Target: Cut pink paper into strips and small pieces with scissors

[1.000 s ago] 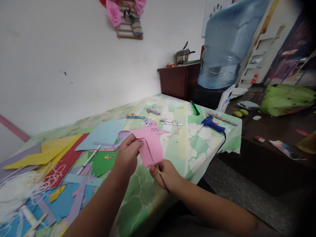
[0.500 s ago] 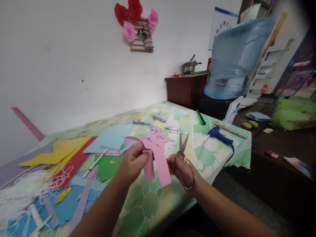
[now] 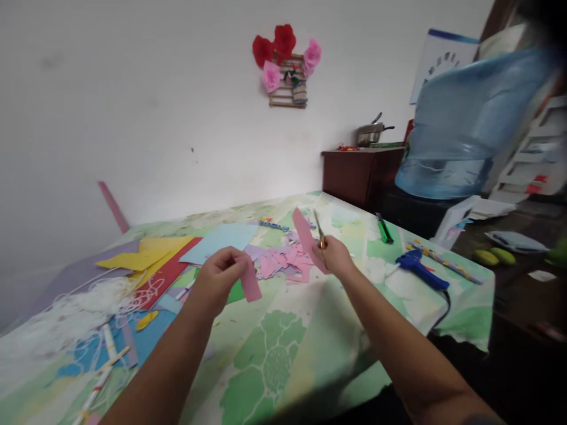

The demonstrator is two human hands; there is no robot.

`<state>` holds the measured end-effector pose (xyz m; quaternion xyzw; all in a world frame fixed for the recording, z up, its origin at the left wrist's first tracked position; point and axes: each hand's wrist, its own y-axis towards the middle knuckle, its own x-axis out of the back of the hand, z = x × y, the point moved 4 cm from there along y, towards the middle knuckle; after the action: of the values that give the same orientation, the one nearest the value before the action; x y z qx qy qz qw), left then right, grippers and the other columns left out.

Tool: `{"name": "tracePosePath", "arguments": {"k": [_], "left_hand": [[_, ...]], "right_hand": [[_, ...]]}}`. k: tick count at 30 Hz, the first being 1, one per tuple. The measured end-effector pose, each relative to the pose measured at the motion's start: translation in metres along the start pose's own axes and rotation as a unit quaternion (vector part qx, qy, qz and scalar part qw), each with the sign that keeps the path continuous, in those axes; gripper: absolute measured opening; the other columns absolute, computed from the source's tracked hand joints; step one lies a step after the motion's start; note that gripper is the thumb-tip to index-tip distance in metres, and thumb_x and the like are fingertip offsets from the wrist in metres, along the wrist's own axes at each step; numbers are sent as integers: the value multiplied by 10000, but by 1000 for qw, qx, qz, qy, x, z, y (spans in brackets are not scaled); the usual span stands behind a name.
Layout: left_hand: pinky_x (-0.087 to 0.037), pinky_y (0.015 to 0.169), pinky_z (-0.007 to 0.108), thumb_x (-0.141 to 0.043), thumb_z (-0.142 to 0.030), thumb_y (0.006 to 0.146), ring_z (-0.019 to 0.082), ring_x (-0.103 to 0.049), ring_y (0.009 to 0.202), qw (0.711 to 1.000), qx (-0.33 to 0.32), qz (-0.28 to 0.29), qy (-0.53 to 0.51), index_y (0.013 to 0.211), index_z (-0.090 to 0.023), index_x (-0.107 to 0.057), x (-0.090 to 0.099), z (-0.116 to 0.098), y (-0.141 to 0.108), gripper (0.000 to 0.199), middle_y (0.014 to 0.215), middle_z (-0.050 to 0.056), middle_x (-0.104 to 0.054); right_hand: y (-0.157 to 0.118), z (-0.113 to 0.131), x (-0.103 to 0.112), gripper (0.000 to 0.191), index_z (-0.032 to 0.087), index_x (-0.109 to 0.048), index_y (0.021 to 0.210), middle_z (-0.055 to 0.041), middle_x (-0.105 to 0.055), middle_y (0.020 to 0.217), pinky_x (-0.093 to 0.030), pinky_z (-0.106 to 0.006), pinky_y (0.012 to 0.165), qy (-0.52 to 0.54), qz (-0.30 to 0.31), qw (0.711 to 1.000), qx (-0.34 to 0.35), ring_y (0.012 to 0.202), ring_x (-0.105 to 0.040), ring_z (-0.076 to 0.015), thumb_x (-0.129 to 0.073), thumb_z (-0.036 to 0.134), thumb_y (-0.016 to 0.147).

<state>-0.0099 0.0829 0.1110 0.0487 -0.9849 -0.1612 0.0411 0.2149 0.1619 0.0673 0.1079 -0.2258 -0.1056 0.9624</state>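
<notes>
My left hand (image 3: 224, 276) pinches a short pink paper strip (image 3: 251, 282) that hangs down from the fingers. In my right hand (image 3: 333, 254) are gold-handled scissors (image 3: 319, 227), their blades pointing up and away, along with a longer pink paper strip (image 3: 305, 235) that leans to the left. The two hands are apart. Between and beyond them lies a pile of pink paper scraps (image 3: 283, 262) on the flowered tablecloth (image 3: 248, 348).
Coloured sheets (image 3: 159, 273), tangled white string (image 3: 66, 310) and markers lie at left. A blue glue gun (image 3: 420, 270), green cutter (image 3: 384, 229) and wrapped stick (image 3: 447, 262) are at right, below a large water bottle (image 3: 460, 130).
My hands have moved apart. The right one now carries a pink strip with the scissors, and the left keeps a shorter piece. The view has shifted left.
</notes>
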Motion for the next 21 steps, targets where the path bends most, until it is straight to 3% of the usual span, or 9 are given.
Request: {"name": "tracePosePath", "arguments": {"k": [3,7,8,11,14,16,18,21], "left_hand": [[-384,523,225,-547,-191,577,116,-527,537,994,70,-48,-66,562,-163,-480,22,13,-5,74,515,-27,-551],[-404,533,225,-551,-189,607,101,-541,542,982,115,-82,-127,633,-165,-470,35,28,-13,89,547,-36,-561],[-409,541,228,-555,-185,608,99,-543,557,979,123,-84,-139,647,-165,-472,36,32,-14,94,573,-35,-566],[-422,607,260,-560,-198,617,111,-549,655,970,131,-80,-188,678,-165,-488,31,43,-14,100,692,-12,-586],[-411,658,255,-559,-201,626,97,-539,692,952,150,-98,-248,691,-171,-496,22,59,-17,96,731,-15,-580],[-405,605,218,-563,-201,626,74,-526,629,942,172,-110,-265,684,-174,-492,15,70,-22,96,674,-30,-561],[-390,542,190,-570,-208,620,60,-507,569,941,183,-116,-261,692,-174,-492,10,79,-26,112,635,-40,-538],[-384,533,180,-587,-218,598,56,-496,554,945,177,-125,-243,696,-169,-505,5,86,-29,137,617,-47,-525]], "right_hand": [[14,-16,4,234,169,-401,408,22,-370,395,-229,-239,466,-68,34,997,-4,490,-409,-133,-609,254,477],[0,-5,2,320,174,-415,498,7,-403,460,-220,-240,456,-121,7,992,29,487,-386,-130,-479,468,607],[-9,5,-5,341,173,-419,524,10,-415,486,-228,-233,452,-115,27,990,72,481,-380,-118,-432,493,639],[-37,32,-45,342,167,-451,613,21,-433,542,-273,-215,452,-13,184,971,151,492,-390,-99,-393,499,673],[-55,38,-88,311,165,-469,644,38,-423,538,-299,-207,455,60,247,961,111,499,-396,-91,-487,474,615],[-62,33,-114,262,164,-490,743,33,-463,595,-336,-207,492,148,307,938,67,540,-429,-89,-516,393,617],[-64,23,-129,252,159,-477,782,23,-482,646,-355,-211,530,188,317,929,41,589,-451,-93,-521,346,618],[-64,12,-134,247,159,-453,797,17,-485,680,-359,-204,539,195,318,927,33,606,-457,-89,-522,319,622]]}}
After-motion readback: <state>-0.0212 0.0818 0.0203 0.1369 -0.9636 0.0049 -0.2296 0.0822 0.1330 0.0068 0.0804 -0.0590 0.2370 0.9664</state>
